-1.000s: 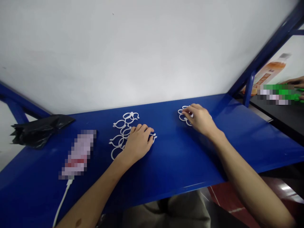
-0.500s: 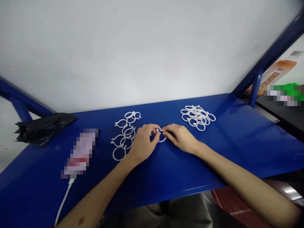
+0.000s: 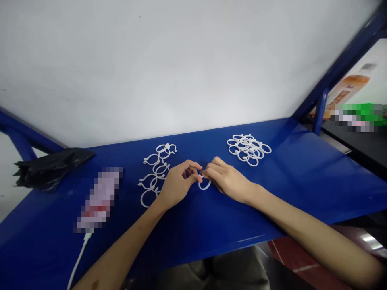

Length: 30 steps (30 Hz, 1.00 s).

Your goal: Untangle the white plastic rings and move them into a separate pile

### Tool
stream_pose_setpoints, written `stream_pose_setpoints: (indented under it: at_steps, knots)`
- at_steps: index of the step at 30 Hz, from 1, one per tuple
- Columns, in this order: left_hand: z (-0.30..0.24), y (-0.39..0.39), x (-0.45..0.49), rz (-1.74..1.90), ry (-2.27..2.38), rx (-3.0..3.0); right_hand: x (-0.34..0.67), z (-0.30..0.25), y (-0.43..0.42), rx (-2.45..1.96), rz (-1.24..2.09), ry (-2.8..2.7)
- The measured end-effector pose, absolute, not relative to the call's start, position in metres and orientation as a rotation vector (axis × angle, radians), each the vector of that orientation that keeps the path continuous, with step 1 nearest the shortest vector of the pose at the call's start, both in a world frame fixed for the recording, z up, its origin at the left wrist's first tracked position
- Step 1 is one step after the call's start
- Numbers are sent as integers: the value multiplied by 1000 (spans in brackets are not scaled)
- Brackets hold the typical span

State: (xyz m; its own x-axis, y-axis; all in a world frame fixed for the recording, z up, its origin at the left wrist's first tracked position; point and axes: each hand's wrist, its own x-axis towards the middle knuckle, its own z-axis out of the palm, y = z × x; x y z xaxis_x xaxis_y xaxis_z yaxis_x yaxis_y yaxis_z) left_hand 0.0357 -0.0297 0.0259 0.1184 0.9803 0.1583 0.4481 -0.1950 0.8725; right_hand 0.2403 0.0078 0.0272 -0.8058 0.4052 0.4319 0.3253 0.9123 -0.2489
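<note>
My left hand (image 3: 177, 183) and my right hand (image 3: 226, 179) meet at the middle of the blue shelf (image 3: 211, 213). Both pinch one white plastic ring (image 3: 204, 184) between their fingertips, just above the shelf. Left of my left hand lies a loose group of several white rings (image 3: 155, 171), spread flat. A tighter pile of white rings (image 3: 249, 147) lies farther back to the right of my right hand.
A crumpled black bag (image 3: 48, 167) sits at the far left. A blurred-out flat object (image 3: 98, 199) with a white cable (image 3: 79, 257) lies left of the rings. A white wall stands behind the shelf. Blue frame posts (image 3: 320, 110), a bottle (image 3: 347, 90) and a dark table are at the right.
My right hand left the right-hand pile and came to the centre. My left hand lifted off the left group, and both now pinch one ring between them.
</note>
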Motion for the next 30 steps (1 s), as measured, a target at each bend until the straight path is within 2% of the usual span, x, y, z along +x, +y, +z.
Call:
stream_pose_setpoints:
  at_steps: [6,11,13,21,25,30]
  knots:
    - [22,-20,26,1014,1626,2201,241,35,11,-602,67,-2573]
    - [11,-5,5,649,2117,2402,269,39,40,-1012,-77,-2385]
    - [9,-3,-1,551,2158,2422,288,39,54,-1198,-152,-2292]
    - [16,-16,20,599,1781,2511,324,35,77,-1555,-194,-2182]
    - [17,-24,30,569,1552,2531,322,31,79,-1607,-192,-2230]
    - [16,-26,30,550,1518,2573,323,26,81,-1551,-283,-2252]
